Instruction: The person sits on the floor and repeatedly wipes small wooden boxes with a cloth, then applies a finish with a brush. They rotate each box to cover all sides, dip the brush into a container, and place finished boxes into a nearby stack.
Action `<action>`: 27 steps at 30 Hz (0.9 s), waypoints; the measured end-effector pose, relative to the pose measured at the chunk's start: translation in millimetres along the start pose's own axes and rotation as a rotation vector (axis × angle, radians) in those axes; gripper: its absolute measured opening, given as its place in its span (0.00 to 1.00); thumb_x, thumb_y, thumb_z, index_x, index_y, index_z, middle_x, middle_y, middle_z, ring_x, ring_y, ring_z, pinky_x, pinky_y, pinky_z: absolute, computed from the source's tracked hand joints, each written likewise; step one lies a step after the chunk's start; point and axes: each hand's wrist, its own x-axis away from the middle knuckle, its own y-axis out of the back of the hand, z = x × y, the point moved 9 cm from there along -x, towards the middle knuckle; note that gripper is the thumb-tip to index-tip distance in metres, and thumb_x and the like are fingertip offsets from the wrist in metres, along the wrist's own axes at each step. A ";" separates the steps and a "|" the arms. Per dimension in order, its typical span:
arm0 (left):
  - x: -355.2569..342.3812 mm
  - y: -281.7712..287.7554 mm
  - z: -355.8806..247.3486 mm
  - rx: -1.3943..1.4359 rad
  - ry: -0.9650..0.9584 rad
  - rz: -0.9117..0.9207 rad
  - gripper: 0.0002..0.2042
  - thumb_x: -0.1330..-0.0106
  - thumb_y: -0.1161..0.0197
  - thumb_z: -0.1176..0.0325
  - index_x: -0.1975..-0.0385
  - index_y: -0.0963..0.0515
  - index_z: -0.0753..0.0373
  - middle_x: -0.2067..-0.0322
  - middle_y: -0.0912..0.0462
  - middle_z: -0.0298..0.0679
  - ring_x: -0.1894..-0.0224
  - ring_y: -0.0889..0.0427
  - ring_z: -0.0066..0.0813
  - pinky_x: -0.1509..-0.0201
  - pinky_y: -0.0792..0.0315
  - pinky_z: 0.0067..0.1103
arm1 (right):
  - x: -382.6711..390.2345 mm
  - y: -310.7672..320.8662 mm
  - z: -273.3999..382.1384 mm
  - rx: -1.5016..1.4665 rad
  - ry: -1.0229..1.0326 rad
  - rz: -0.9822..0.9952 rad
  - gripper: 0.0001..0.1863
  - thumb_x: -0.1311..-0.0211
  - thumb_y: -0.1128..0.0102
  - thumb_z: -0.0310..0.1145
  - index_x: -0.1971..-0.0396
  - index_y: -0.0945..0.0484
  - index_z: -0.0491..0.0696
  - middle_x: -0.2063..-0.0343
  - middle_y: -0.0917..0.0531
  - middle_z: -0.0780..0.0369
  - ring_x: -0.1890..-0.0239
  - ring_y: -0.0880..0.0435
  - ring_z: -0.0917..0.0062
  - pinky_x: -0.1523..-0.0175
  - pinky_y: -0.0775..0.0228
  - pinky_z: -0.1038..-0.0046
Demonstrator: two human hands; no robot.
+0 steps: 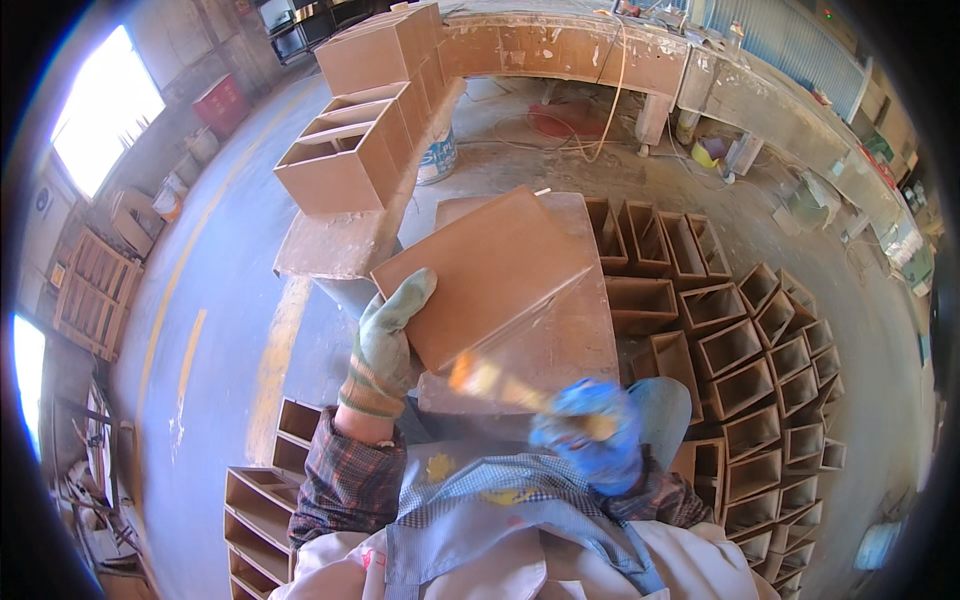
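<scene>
My left hand (385,330), in a pale work glove with a striped cuff, grips the left end of a brown wooden board box (485,275). The thumb lies over its upper face. Tilted, the box rests on a worn brown work surface (575,350) in front of me. In a blue glove, my right hand (592,430) is closed round a yellow-orange tool (500,385) that looks like a brush. Motion smears it, and its tip is near the box's lower edge; whether they touch I cannot tell.
Open brown boxes (735,400) stand in rows on the floor at my right. Others (262,520) are stacked at lower left. More boxes (345,155) sit on a bench ahead, beside a blue-white bucket (438,160). A long worn bench (560,48) curves across the back.
</scene>
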 end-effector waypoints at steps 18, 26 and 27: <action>6.1 -2.4 0.9 0.067 0.033 0.000 0.20 0.28 0.35 0.66 0.40 0.26 0.69 0.47 0.17 0.45 0.48 0.14 0.38 0.45 0.17 0.33 | 0.5 67.4 37.8 0.368 0.198 -0.424 0.13 0.30 0.37 0.27 0.51 0.29 0.43 0.66 0.19 0.60 0.67 0.19 0.77 0.59 0.19 0.71; 10.3 2.0 0.9 0.030 0.050 -0.017 0.21 0.28 0.35 0.65 0.40 0.26 0.70 0.48 0.17 0.46 0.48 0.14 0.39 0.44 0.17 0.34 | 5.1 84.6 55.5 0.402 0.264 -0.514 0.19 0.28 0.36 0.40 0.50 0.28 0.42 0.66 0.17 0.60 0.69 0.16 0.77 0.62 0.21 0.75; 10.0 1.7 1.8 0.015 0.056 -0.032 0.22 0.29 0.35 0.65 0.40 0.26 0.71 0.48 0.17 0.46 0.48 0.14 0.39 0.44 0.17 0.34 | 5.3 74.5 39.9 0.312 0.207 -0.458 0.17 0.28 0.36 0.38 0.50 0.28 0.42 0.65 0.16 0.59 0.69 0.16 0.76 0.62 0.20 0.74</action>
